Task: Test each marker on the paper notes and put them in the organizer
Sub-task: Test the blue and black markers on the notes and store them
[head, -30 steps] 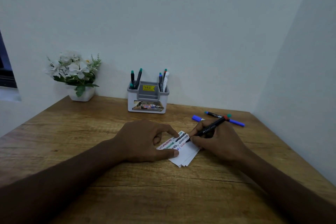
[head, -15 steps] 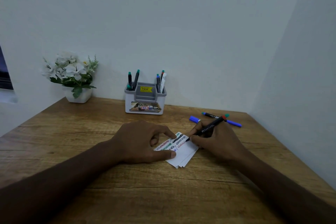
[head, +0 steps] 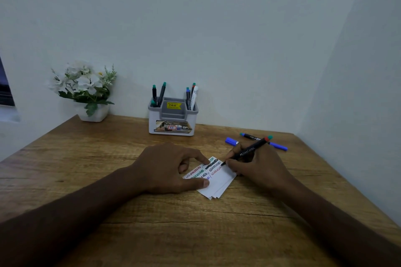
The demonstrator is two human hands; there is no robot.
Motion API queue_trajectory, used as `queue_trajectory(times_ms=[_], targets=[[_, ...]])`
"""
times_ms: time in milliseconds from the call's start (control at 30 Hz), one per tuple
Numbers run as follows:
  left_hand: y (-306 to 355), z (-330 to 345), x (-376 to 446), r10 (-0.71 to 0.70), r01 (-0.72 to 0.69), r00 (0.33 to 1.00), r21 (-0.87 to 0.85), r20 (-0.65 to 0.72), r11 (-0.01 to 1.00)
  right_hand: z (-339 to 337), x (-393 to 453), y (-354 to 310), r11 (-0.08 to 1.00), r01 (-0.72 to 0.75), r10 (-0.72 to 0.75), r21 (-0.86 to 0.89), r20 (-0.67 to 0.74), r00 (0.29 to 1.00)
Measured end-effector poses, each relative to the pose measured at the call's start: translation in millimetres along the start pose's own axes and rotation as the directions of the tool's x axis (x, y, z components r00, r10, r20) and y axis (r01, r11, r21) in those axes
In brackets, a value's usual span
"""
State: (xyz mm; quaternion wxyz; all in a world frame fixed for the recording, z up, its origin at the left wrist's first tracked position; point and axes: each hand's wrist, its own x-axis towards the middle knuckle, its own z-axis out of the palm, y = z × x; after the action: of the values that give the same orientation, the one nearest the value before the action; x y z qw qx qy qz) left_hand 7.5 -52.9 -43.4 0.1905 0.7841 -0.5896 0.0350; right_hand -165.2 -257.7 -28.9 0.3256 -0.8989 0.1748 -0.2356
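Marker under test: black-barrelled marker (head: 249,151) with a red band and teal end, tip down on the top sheet of the paper notes (head: 217,180), laying a red squiggle. Right hand (head: 258,169) grasps it in a writing grip, its fingers (head: 231,154) pinched round the lower barrel. Left hand (head: 173,167) pins the stack: index fingertip and thumb pressed flat on the sheet, other fingers loosely curled, grasping nothing. The tip sits between the two hands, just beside the left index fingertip.

Top sheet already carries rows of scribble in red, green, black and blue, so several markers appear to have been tested. White space remains on the near half.

Just beyond the right hand's fingers, on the surface (head: 152,234): a blue marker (head: 277,146) and a dark marker with a teal end (head: 249,136) lying crossed, plus a blue cap or short marker (head: 231,141); cannot tell which. Judged untested or unsorted.

Well beyond both hands, against the wall: organizer (head: 172,119), with about six markers standing in its left and right rear compartments.

Estimate: past halfway. Left to do: finish this stroke, stow this marker, then the loose ones.

Far left of the left hand: white flowers in a pot (head: 86,91).
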Motion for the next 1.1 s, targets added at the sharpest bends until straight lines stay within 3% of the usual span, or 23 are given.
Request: queue_trajectory(times_ms=[367,533,667,800,900,1000,1100], targets=[[0.0,1.6,0.3,-0.001,0.001,1.000,0.033,0.000,0.999,-0.8,-0.3,-3.4,0.998,-0.057,0.057,0.027,0.004,0.998],[0.1,6.1,-4.3,-0.019,0.017,0.997,-0.016,-0.072,1.000,-2.0,-1.9,-4.7,0.998,-0.058,0.058,0.005,-0.014,0.998],[1.4,3.1,-6.2,-0.098,0.033,0.971,-0.283,-0.219,0.959,-6.5,-5.6,-8.8,0.941,0.029,0.029,0.338,-0.164,0.986],[1.7,-2.0,-2.7,-0.196,0.069,0.955,-0.478,-0.221,0.876,-2.7,-6.9,-13.4,0.852,-0.023,0.106,0.523,-0.129,0.986],[0.5,-2.6,-2.6,-0.117,0.062,0.988,-0.442,-0.098,0.895,2.2,-6.5,-19.5,0.740,-0.090,0.160,0.667,-0.044,0.986],[-0.4,-0.4,-0.6,-0.062,0.029,0.995,-0.350,-0.083,0.936,0.8,-7.1,-24.8,0.618,-0.123,0.152,0.777,0.035,0.988],[1.2,0.8,0.6,-0.041,-0.009,0.990,-0.348,-0.136,0.937,-1.3,-7.5,-25.3,0.627,-0.093,0.091,0.774,0.045,0.995]])
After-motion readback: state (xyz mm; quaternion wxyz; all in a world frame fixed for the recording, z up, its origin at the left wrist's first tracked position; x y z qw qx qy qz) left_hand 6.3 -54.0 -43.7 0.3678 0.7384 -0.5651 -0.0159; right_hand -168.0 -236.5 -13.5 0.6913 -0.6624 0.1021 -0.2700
